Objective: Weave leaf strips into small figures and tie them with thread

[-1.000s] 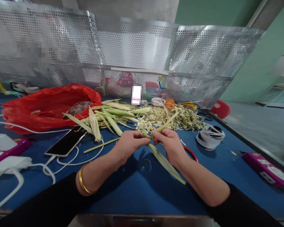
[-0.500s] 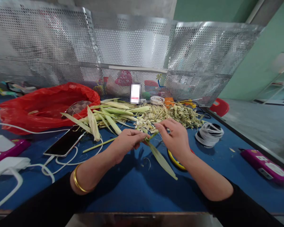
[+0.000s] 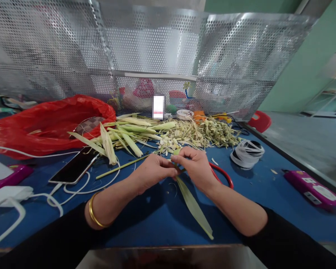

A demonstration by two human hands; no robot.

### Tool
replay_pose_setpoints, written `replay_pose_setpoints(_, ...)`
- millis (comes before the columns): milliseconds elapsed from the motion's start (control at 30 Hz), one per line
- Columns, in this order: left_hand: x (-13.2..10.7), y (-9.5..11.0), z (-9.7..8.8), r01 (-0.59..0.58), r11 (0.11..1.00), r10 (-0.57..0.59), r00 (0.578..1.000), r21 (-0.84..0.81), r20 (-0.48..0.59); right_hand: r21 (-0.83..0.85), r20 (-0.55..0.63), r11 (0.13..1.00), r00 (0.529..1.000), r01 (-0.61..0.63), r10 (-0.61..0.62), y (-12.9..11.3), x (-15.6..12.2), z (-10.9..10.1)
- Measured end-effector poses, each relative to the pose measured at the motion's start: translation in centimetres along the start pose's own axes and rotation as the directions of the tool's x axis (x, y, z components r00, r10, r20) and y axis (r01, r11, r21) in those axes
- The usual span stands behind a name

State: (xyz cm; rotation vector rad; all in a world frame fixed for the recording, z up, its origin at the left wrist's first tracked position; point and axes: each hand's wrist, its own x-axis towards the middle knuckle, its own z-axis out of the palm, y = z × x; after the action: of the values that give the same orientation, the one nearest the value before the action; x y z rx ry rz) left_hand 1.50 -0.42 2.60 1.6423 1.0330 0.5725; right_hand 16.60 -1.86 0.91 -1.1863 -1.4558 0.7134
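Observation:
My left hand and my right hand meet above the blue table, both pinching the top of a long green leaf strip. The strip hangs from my fingers down toward me and to the right. A short folded green piece sticks up between my fingertips. Just beyond my hands lie a bundle of pale green leaves and a heap of shredded leaf trimmings.
A red plastic bag lies at the left, with a black phone and white cables before it. A white cord coil, red-handled scissors and a purple case lie at the right. A perforated metal screen stands behind.
My right hand, which had lifted off the strip half a second ago, has come back to pinch it beside my left hand. The strip's free end has swung closer to me.

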Motion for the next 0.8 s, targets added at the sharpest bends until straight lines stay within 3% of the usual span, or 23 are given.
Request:
replay_pose_setpoints(133, 0.0, -0.2, 0.1, -0.007, 1.000, 0.008, 0.999, -0.022, 0.034, -0.056, -0.014, 0.998, 0.999, 0.041, -0.042, 0.3, 0.0, 0.3)
replay_pose_setpoints(233, -0.1, -0.2, 0.1, 0.025, 0.995, -0.022, 0.999, -0.098, 0.033, -0.158, 0.048, 0.979, 0.991, 0.127, -0.121, 0.4, 0.6, -0.3)
replay_pose_setpoints(333, 0.1, -0.2, 0.0, 0.083, 0.968, -0.086, 0.996, -0.235, -0.005, -0.313, 0.047, 0.921, 0.973, 0.230, -0.227, -0.2, 1.3, -1.8)
replay_pose_setpoints(433, 0.3, -0.2, -0.5, 0.058, 0.925, -0.094, 0.993, -0.375, -0.078, -0.428, 0.019, 0.860, 0.955, 0.276, -0.297, -1.2, 1.5, -3.1)
replay_pose_setpoints(600, 0.7, -0.5, -0.9, -0.045, 0.904, -0.059, 0.972, -0.424, -0.229, -0.538, 0.239, 0.774, 0.941, 0.334, -0.239, -1.2, 0.9, -2.8)
replay_pose_setpoints(800, 0.9, -0.8, 0.0, -0.072, 0.911, -0.097, 0.919, -0.406, -0.383, -0.569, 0.415, 0.631, 0.846, 0.528, -0.334, -0.5, 0.4, -1.6)
